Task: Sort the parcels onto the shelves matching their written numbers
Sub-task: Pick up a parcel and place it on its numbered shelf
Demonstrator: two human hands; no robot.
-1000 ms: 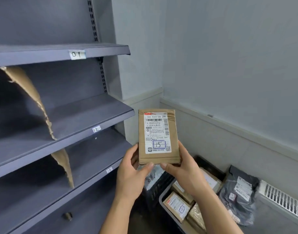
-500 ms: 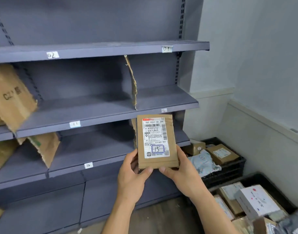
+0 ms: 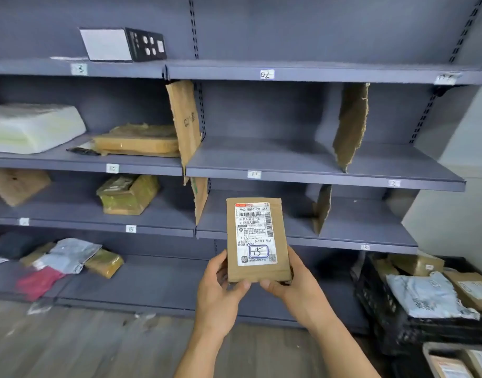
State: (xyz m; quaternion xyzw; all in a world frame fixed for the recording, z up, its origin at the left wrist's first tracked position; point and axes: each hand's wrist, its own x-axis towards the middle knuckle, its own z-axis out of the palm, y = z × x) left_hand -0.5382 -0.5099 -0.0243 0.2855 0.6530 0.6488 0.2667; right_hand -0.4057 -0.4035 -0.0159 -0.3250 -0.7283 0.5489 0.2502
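View has swung left, revealing the 15 shelf tag (image 3: 130, 229), likely destination for the cardboard parcel (image 3: 257, 238), marked 15, clamped in the grip of left hand (image 3: 220, 290) and right hand (image 3: 297, 287).

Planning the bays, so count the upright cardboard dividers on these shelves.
4. On the shelf marked 11: left divider, right divider. On the shelf below it: lower left divider, lower right divider. A blurred brown piece far left may be a fifth.
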